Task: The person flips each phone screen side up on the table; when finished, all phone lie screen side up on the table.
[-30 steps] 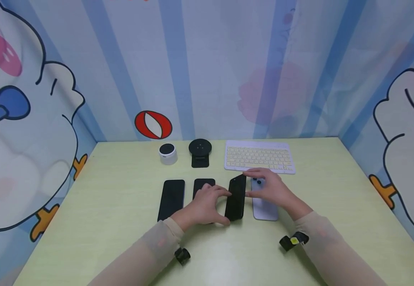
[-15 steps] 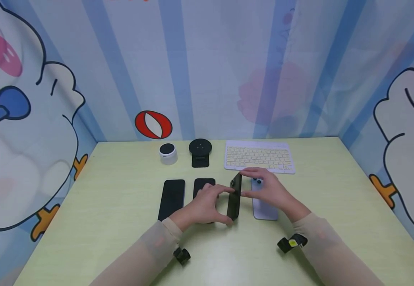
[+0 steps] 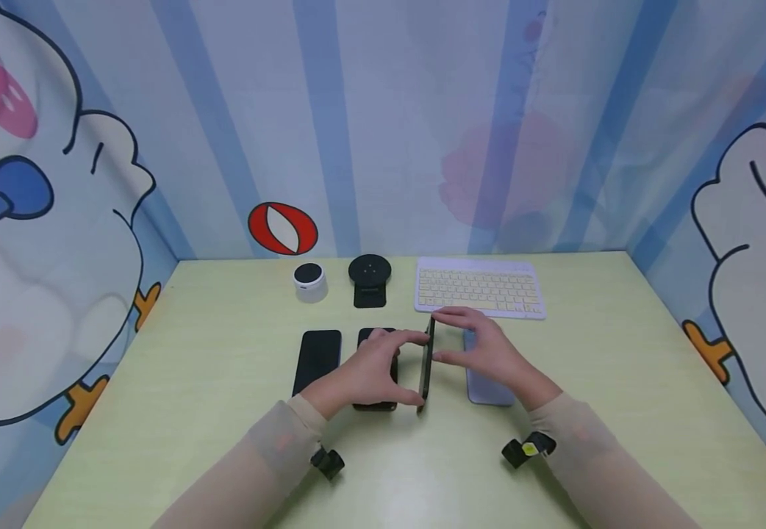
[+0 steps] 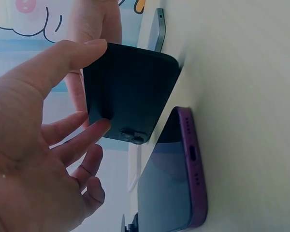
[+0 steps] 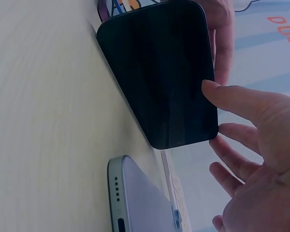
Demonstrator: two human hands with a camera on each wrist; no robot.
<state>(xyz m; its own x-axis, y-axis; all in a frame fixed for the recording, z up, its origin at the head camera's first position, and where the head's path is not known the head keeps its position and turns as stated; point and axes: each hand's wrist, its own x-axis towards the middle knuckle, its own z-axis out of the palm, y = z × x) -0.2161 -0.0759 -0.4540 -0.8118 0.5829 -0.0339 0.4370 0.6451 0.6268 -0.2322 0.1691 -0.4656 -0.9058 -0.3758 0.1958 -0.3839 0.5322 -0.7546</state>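
Note:
A black phone (image 3: 426, 367) stands on its long edge between my hands, seen edge-on in the head view. The left wrist view shows its dark back (image 4: 135, 87) with the camera lenses; the right wrist view shows its dark screen (image 5: 159, 72). My left hand (image 3: 370, 371) holds it with the thumb at the near end and fingertips against the back. My right hand (image 3: 489, 356) pinches the far upper corner, thumb on the screen side. A purple-edged phone (image 4: 166, 183) lies beneath my left hand, screen up. Under my right hand lies a lilac phone (image 3: 489, 386), partly hidden.
Another dark phone (image 3: 317, 360) lies flat at the left of the row. Behind stand a small white cylinder (image 3: 311, 288) with a black top, and a black round-headed stand (image 3: 370, 273). A lilac keyboard (image 3: 478, 288) lies at the back right.
The black phone has turned from a tilted view of its screen to nearly edge-on, upright. Both hands have moved slightly left with it, keeping their hold.

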